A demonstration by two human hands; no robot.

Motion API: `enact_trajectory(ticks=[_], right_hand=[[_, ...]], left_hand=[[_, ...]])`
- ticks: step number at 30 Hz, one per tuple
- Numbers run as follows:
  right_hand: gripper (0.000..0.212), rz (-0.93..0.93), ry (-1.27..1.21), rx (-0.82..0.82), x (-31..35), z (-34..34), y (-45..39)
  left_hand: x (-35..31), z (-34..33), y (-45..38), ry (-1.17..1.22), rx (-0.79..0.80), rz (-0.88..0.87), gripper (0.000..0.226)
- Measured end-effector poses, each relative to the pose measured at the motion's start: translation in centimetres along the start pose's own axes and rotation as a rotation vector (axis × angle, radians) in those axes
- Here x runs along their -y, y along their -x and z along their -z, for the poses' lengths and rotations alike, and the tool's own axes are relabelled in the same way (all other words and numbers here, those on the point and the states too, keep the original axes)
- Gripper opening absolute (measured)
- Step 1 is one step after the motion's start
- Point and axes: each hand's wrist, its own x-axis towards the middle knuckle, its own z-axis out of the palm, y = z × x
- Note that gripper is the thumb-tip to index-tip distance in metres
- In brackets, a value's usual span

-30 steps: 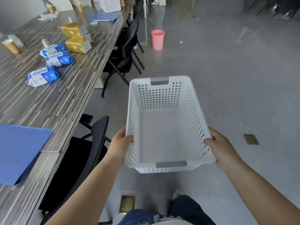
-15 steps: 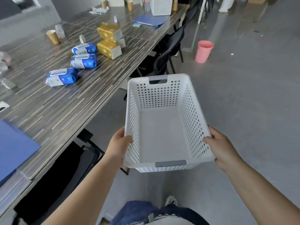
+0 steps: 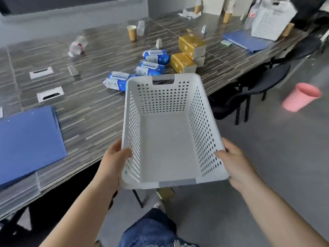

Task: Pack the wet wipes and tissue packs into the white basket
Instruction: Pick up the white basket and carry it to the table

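- Striped wood-grain table (image 3: 92,111): blue wet wipes packs (image 3: 151,65) and gold tissue packs (image 3: 187,54) lie together.
- White basket (image 3: 170,132): empty, held above the table edge.
- Left hand (image 3: 114,161) and right hand (image 3: 236,163): fingers clamped on the basket's side rims.

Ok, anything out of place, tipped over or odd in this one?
A clear plastic bottle lies on its side on the table, far from the packs. The upper yellow tissue pack sits tilted on the stack. The white basket is empty, held by the left hand and right hand.
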Motion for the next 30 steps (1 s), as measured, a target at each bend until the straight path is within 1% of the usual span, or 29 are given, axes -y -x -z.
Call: enact_trajectory(ticks=[3,7,10,14,16,18,19,20,22,25,27,30], right_hand=[[0.054,-0.012,0.056,0.082,2.5,-2.5,-4.2],[0.050,0.006,0.108,0.198,5.6,-7.0,-9.7],[0.052,0.008,0.128,0.297,7.5,-10.7,-12.7],[0.048,0.015,0.191,0.378,9.5,-14.6,-16.3],[0.048,0.023,0.239,0.440,10.5,-16.8,-18.6],[0.048,0.028,0.255,0.473,11.4,-18.1,-19.7],[0.048,0.019,0.250,0.509,12.0,-18.9,-20.2],[0.048,0.023,0.273,0.604,14.0,-21.1,-23.7],[0.051,0.010,0.288,0.673,15.3,-22.6,-25.8],[0.056,0.039,0.326,0.746,15.0,-24.0,-25.5],[0.054,0.037,0.312,0.776,14.9,-24.9,-25.8],[0.048,0.033,0.333,0.831,17.1,-27.7,-29.3]], left_hand=[[-1.6,1.0,-2.5,0.034,-0.071,0.016,0.047],[-3.7,3.4,-6.1,0.104,-0.176,0.042,0.047],[-4.8,5.6,-8.2,0.138,-0.265,0.052,0.048],[-6.0,7.3,-10.2,0.161,-0.334,0.046,0.045],[-6.8,8.3,-11.6,0.190,-0.417,0.064,0.044],[-7.6,9.0,-12.2,0.202,-0.429,0.072,0.045],[-8.1,9.3,-12.6,0.191,-0.444,0.076,0.045],[-9.4,9.6,-15.2,0.215,-0.518,0.086,0.045],[-11.1,10.0,-16.5,0.175,-0.565,0.105,0.045],[-11.4,11.7,-16.8,0.156,-0.553,0.111,0.045],[-11.2,12.7,-17.5,0.141,-0.546,0.124,0.045],[-12.8,13.8,-20.7,0.138,-0.601,0.161,0.046]])
